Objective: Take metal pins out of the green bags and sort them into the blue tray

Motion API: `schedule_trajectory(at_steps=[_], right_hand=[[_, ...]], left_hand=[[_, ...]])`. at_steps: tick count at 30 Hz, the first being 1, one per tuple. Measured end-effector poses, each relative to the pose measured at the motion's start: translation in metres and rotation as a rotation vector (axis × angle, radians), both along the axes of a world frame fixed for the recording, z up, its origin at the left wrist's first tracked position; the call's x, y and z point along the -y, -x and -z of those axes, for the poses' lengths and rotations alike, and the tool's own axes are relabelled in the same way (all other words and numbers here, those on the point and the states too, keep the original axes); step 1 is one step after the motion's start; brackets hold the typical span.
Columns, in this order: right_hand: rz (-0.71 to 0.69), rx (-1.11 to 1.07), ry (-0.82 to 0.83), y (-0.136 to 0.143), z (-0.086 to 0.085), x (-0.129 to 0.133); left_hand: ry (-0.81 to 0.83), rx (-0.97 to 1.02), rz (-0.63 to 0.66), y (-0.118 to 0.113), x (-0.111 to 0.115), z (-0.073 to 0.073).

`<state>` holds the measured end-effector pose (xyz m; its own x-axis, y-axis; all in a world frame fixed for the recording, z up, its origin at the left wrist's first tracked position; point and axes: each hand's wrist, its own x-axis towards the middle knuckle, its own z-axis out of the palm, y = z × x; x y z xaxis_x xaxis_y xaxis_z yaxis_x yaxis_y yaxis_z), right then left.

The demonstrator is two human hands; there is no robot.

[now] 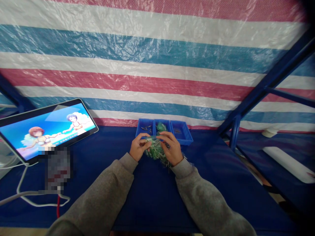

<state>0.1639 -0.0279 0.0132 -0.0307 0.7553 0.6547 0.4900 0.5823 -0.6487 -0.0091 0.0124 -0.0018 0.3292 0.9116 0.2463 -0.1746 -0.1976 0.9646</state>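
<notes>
A clear plastic bag (155, 151) with green and silvery small parts lies between my hands, near the middle of the blue table. My left hand (139, 146) pinches its left edge between thumb and fingers. On the other side, my right hand (172, 149) has its fingers bent over the bag's upper right part; what the fingertips hold is too small to make out. More thin metal pieces (167, 162) show below my right hand. Just behind the hands stands a blue tray (188, 137) with three compartments: metal pieces at left, a green bag in the middle, a few small pieces at right.
A lit tablet screen (49, 131) leans at the left, with white cables (22, 186) and a blurred-out object in front. Striped plastic sheeting (147, 82) hangs behind the table (152, 203). Blue metal frame bars (261, 85) and a long white object (287, 164) are at the right.
</notes>
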Motion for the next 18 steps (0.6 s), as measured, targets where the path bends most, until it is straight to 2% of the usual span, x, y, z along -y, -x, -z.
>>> schedule_trajectory(at_steps=[5,11,14,18], right_hand=[[0.021,0.042,-0.007,0.0006,0.0006,-0.0007],[0.117,-0.004,0.103,0.0004,0.0039,-0.0010],[0.078,-0.052,0.158,0.0013,0.0043,-0.0001],[0.032,-0.027,0.159,0.0022,0.0018,0.0028]], left_hand=[[-0.081,-0.043,-0.012,-0.0021,0.0023,-0.0015],[-0.354,-0.241,-0.137,0.0006,0.0015,-0.0008],[-0.289,-0.239,-0.135,0.0005,0.0009,0.0026],[-0.124,-0.106,-0.131,-0.0011,0.0012,0.0025]])
